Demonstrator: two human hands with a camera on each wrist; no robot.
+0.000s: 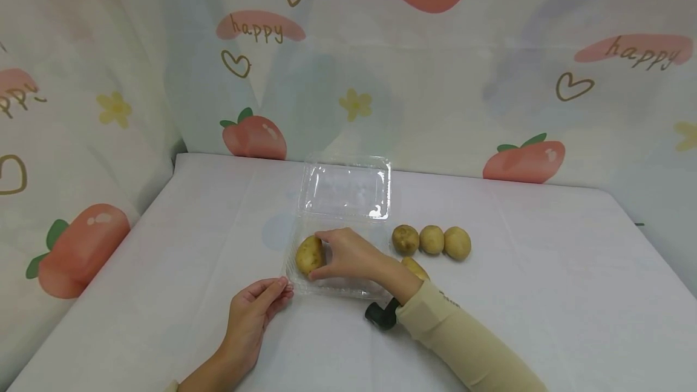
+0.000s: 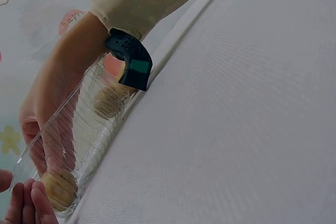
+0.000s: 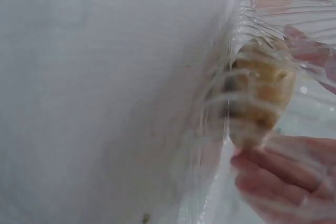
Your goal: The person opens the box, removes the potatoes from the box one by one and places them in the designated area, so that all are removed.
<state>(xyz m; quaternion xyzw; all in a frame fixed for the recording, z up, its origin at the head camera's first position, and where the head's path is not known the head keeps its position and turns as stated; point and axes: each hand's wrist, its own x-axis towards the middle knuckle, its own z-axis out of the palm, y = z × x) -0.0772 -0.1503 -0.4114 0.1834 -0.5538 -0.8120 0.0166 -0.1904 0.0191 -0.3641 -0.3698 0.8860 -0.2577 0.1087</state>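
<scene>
A clear plastic clamshell box (image 1: 348, 290) lies on the table with its lid (image 1: 348, 189) folded back. My right hand (image 1: 354, 256) reaches into the box's left part and holds a yellow-brown potato (image 1: 309, 257) between thumb and fingers. Seen through the ribbed wall in the right wrist view, the potato (image 3: 262, 87) sits low inside, with fingertips at both ends. My left hand (image 1: 253, 313) pinches the front left corner of the box's rim, its fingers (image 2: 29, 203) just outside the wall in the left wrist view.
Right of the box stand three potatoes (image 1: 432, 239) in a row. Another potato (image 1: 415, 268) is partly hidden behind my right wrist. A dark wrist mount (image 1: 381, 314) hangs under that wrist. A printed cloth backdrop (image 1: 354, 77) rises behind the white-covered table (image 1: 136, 319).
</scene>
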